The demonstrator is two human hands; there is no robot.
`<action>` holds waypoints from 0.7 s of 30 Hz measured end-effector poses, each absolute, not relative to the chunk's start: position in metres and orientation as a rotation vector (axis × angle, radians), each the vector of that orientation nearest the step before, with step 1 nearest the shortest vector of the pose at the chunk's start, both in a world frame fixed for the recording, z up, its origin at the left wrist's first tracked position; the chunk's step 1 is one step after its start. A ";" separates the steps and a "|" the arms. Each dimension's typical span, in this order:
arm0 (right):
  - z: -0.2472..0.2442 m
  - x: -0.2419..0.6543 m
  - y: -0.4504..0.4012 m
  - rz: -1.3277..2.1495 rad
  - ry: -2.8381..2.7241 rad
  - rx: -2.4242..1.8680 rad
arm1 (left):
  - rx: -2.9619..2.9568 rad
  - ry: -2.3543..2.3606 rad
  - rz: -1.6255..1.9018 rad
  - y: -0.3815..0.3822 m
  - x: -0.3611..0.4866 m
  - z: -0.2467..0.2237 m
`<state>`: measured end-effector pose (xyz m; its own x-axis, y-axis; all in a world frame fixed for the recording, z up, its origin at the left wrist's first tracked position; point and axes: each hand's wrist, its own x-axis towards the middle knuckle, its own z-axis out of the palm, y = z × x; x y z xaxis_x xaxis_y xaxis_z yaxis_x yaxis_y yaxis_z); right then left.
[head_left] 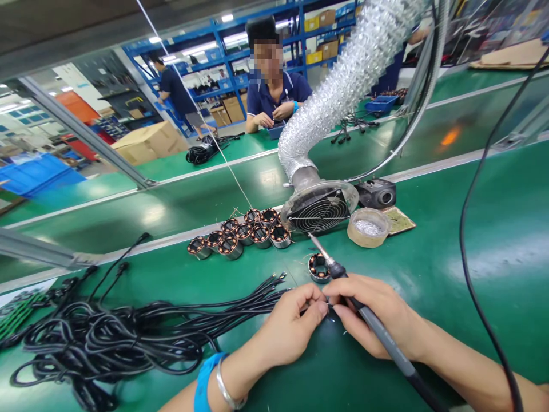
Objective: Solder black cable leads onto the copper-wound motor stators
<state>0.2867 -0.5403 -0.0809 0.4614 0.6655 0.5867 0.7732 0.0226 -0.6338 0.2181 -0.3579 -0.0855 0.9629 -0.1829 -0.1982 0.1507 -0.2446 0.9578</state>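
Observation:
My left hand (300, 320) is closed in a pinch on the end of a black cable, beside the bundle of black cables (141, 332) on the green table. My right hand (377, 315) holds a soldering iron (369, 320), its metal tip pointing up and away to the left. The right fingertips meet the left ones at a thin wire end. Just beyond the hands lies a single copper-wound stator (319, 268). Several more stators (244, 232) stand grouped farther back, left of the round fume fan (319, 209).
A silver duct (338, 97) rises from the fan. To its right are a round tub (369, 227), a sponge tray (400, 220) and a black device (376, 193). A loose black cord (463, 229) hangs at right. Across the bench sits a person (277, 94).

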 end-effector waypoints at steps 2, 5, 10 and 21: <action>-0.080 0.286 -0.540 -0.109 -1.225 -1.687 | 1.789 -0.033 -0.308 -0.358 0.218 -0.088; -0.079 0.286 -0.539 -0.075 -1.182 -1.704 | 1.851 -0.042 -0.286 -0.358 0.216 -0.086; -0.083 0.287 -0.541 -0.092 -1.205 -1.723 | 1.891 -0.009 -0.284 -0.358 0.214 -0.080; -0.095 0.280 -0.546 -0.289 -1.235 -1.816 | 1.550 0.271 -0.340 -0.372 0.223 -0.083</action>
<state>0.2801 -0.5461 -0.0948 0.4752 0.6272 0.6170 0.8361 -0.1035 -0.5388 0.2232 -0.3721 -0.0830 0.9243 -0.0429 -0.3792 0.3792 -0.0097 0.9253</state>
